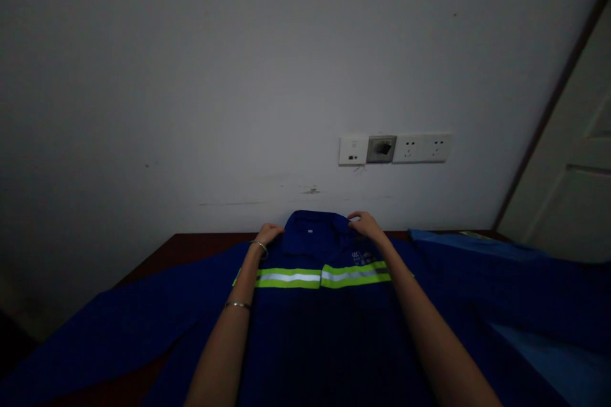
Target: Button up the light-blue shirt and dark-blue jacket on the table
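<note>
Right now my left hand [270, 233] and my right hand [365, 224] rest at the two ends of the collar [315, 224] of a dark blue work jacket [305, 331], one on each side so the collar stays even. The right hand's fingers pinch the collar's edge; the left hand curls on the fabric by the collar, though I cannot tell whether it truly grips. The jacket lies flat, front up, spread over the dark brown surface [191, 245], collar toward the far edge by the wall [238, 76]. Its yellow-and-silver reflective band [319, 276] runs straight across the chest. More blue cloth [525, 267] lies toward the right edge.
</note>
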### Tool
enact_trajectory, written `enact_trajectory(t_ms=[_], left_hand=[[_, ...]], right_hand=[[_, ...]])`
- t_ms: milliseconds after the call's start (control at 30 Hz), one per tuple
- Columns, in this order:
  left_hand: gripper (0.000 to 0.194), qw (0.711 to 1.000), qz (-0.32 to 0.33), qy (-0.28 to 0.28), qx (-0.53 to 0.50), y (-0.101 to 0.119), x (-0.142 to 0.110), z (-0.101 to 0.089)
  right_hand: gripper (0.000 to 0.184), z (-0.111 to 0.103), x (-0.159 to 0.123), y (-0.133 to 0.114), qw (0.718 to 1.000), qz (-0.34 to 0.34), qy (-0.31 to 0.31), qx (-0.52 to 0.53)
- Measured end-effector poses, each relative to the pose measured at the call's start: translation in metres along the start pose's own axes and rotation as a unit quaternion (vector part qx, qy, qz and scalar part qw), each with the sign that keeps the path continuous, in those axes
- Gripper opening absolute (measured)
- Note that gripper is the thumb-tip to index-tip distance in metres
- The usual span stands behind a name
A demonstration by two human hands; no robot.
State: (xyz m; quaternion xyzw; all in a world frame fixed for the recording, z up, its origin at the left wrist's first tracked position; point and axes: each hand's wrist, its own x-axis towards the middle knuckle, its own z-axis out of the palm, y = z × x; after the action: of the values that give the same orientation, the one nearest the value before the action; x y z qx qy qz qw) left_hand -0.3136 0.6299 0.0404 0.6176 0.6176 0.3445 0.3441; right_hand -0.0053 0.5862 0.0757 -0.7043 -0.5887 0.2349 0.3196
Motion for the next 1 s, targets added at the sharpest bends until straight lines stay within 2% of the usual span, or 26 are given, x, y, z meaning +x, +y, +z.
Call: enact_trajectory(t_ms=[133,300,367,433,500,567,633,733,833,1000], left_hand=[[0.017,0.999,-0.034,0.011,0.030,-0.001,-0.002,-0.009],[0.019,0.994,-0.053,0.007,0.098,-0.001,-0.006,-0.010],[0.015,0.991,-0.052,0.016,0.126,0.006,-0.009,-0.009],[0.009,0.983,-0.031,0.061,0.168,0.018,-0.012,-0.004],[0.008,0.962,0.032,0.127,0.239,0.035,-0.017,0.004],[0.007,0.928,0.124,0.156,0.314,0.053,-0.021,0.017],[0.006,0.901,0.201,0.124,0.365,0.066,-0.023,0.032],[0.009,0.858,0.267,0.078,0.432,0.070,-0.016,0.049],[0.014,0.832,0.274,0.073,0.476,0.057,-0.004,0.055],[0.018,0.833,0.235,0.127,0.484,0.034,0.010,0.055]], right_hand=[[0.041,-0.011,-0.001,0.014,0.993,0.078,-0.064,0.062],[0.039,-0.012,-0.005,0.019,0.990,0.104,-0.098,0.013],[0.039,-0.009,-0.011,0.011,0.993,0.071,-0.063,-0.074],[0.037,-0.002,-0.019,-0.002,0.982,0.014,0.023,-0.189],[0.032,0.008,-0.028,-0.019,0.953,-0.045,0.115,-0.277],[0.030,0.020,-0.034,-0.033,0.931,-0.100,0.153,-0.316],[0.027,0.031,-0.034,-0.042,0.919,-0.150,0.143,-0.334],[0.022,0.044,-0.026,-0.041,0.912,-0.181,0.100,-0.354],[0.019,0.051,-0.013,-0.033,0.911,-0.171,0.076,-0.366],[0.023,0.060,0.003,-0.022,0.914,-0.163,0.086,-0.361]])
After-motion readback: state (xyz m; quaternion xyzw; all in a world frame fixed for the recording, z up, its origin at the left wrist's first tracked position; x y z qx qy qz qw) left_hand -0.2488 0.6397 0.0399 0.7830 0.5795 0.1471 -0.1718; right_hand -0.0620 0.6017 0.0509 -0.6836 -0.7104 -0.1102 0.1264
